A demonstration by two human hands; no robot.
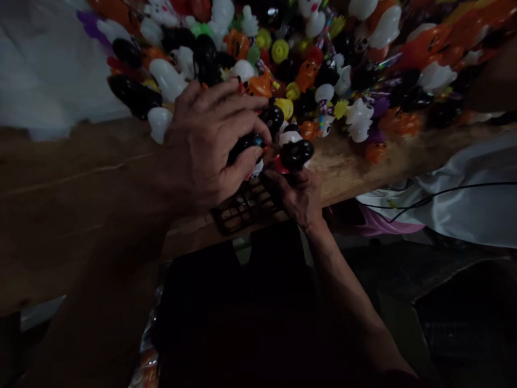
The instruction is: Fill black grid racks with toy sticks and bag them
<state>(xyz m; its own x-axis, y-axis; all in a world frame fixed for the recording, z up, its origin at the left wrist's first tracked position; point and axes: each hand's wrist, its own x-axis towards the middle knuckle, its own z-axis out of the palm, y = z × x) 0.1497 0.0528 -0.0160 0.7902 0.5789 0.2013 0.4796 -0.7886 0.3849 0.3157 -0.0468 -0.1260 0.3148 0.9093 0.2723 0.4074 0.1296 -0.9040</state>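
Note:
My left hand (214, 140) reaches over the front of a heap of small shiny toys. Its thumb and forefinger are closed around a small black toy figure (241, 146), which the fingers largely cover. Just to the right, my right hand (302, 194) grips a black, white and red toy figure (297, 153) from below. The two hands are close together, over a dark plastic grid tray (250, 205) at the table's near edge. Dim light leaves the small details of both figures unclear.
Orange, white, black and yellow toys (307, 75) are heaped along the back of the wooden table (339, 178). White sheeting (40, 70) lies at the back left. A black cable (428, 199) crosses white cloth at the right. Below the hands is a dark box-like shape (242, 291).

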